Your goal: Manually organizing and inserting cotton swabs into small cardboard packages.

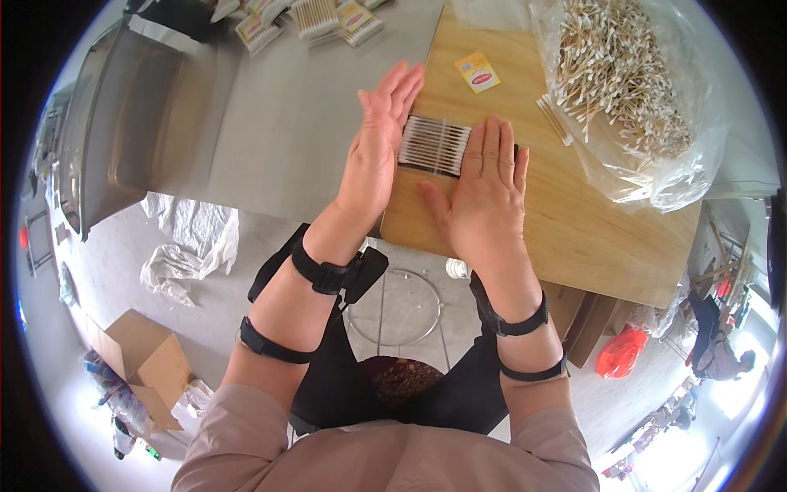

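A flat row of cotton swabs (434, 146) lies side by side on a wooden board (607, 238), with a dark edge showing beneath it. My left hand (379, 135) stands on its edge along the row's left end, fingers stretched out. Flat across the right end rests my right hand (490, 197), its fingers extended and covering part of what lies there. Neither hand grips anything. Beyond the row is a small yellow and white printed card (477, 73). Several loose swabs (555, 120) lie to the right of my right hand.
A clear plastic bag (684, 176) heaped with cotton swabs sits at the far right. Filled swab packs (316, 16) lie at the back of the grey table (275, 123). On the left stands a metal bin (156, 107); below are a cardboard box (147, 344) and a red bag (621, 353).
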Demonstrator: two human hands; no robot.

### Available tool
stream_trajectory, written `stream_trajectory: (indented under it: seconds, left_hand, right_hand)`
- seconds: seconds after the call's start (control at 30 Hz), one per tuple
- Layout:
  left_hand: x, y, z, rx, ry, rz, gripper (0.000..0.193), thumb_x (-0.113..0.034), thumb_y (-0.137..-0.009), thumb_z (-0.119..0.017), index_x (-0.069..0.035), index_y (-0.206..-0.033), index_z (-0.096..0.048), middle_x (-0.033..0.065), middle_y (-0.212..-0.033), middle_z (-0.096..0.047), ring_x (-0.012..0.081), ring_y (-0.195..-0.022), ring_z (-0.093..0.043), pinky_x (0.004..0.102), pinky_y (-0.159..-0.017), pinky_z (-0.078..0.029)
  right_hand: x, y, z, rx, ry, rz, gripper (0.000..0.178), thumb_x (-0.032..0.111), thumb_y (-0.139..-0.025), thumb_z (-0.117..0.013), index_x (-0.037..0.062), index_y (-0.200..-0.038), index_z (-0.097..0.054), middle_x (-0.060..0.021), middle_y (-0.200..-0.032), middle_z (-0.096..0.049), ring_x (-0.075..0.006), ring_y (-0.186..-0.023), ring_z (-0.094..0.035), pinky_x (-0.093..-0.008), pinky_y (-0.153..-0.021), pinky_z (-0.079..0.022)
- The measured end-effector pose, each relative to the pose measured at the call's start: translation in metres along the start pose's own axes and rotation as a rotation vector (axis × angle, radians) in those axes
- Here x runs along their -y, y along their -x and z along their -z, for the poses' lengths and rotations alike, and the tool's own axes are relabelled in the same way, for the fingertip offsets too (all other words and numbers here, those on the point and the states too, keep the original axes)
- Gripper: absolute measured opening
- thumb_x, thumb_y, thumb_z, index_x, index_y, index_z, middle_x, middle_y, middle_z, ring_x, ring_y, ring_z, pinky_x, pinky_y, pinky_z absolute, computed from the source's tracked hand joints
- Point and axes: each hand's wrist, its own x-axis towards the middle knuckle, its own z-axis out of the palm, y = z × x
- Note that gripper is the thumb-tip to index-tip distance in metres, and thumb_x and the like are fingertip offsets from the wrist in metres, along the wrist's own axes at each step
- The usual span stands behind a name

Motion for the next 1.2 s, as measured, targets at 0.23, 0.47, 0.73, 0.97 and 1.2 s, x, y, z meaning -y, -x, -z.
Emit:
stream_trajectory:
  seconds: [0.23,0.47,0.73,0.97,1.2]
  left_hand:
    - [0.000,-0.006,-0.001,-0.038,0.054,0.012,0.077,-0.058,-0.105,-0.012,0.001,-0.153,-0.024,0.0214,-0.158,-0.031,0.0316,-0.149,-0.024,0.0435,-0.124,-0.012]
    - [0.000,-0.001,0.001,-0.060,0.050,-0.003,0.075,-0.057,-0.105,-0.012,-0.001,-0.154,-0.025,0.0206,-0.158,-0.031,0.0307,-0.149,-0.024,0.0438,-0.123,-0.011]
    - [-0.002,-0.002,-0.001,-0.027,0.052,0.011,0.076,-0.059,-0.105,-0.011,-0.003,-0.154,-0.025,0.0197,-0.159,-0.029,0.0304,-0.150,-0.022,0.0442,-0.123,-0.011]
    - [-0.002,-0.005,0.002,-0.043,0.080,0.034,0.077,-0.058,-0.105,-0.010,-0.002,-0.154,-0.023,0.0203,-0.159,-0.029,0.0301,-0.151,-0.021,0.0434,-0.123,-0.011]
    - [0.004,-0.002,-0.011,0.045,0.032,-0.062,0.076,-0.056,-0.106,-0.018,0.003,-0.153,-0.023,0.0210,-0.158,-0.029,0.0288,-0.150,-0.023,0.0406,-0.123,-0.014]
  right_hand:
    - [-0.002,-0.008,0.001,0.020,0.034,-0.005,0.086,0.051,-0.092,-0.059,-0.0079,-0.149,-0.032,-0.0258,-0.158,-0.029,-0.0396,-0.149,-0.022,-0.0589,-0.119,-0.016]
    - [0.004,-0.005,-0.001,0.005,0.010,-0.012,0.087,0.053,-0.091,-0.059,-0.0113,-0.145,-0.037,-0.0286,-0.155,-0.032,-0.0411,-0.148,-0.024,-0.0620,-0.118,-0.016]
    - [0.011,0.004,-0.004,0.064,0.069,-0.038,0.095,0.055,-0.089,-0.060,-0.0153,-0.146,-0.031,-0.0314,-0.156,-0.026,-0.0430,-0.150,-0.017,-0.0599,-0.120,-0.010]
    - [0.011,0.000,-0.002,0.044,0.036,-0.043,0.096,0.054,-0.088,-0.062,-0.0147,-0.147,-0.030,-0.0327,-0.156,-0.026,-0.0447,-0.149,-0.017,-0.0602,-0.119,-0.010]
    - [0.007,-0.001,0.003,0.081,-0.007,-0.024,0.090,0.049,-0.089,-0.064,-0.0124,-0.146,-0.034,-0.0277,-0.157,-0.028,-0.0409,-0.150,-0.020,-0.0580,-0.120,-0.014]
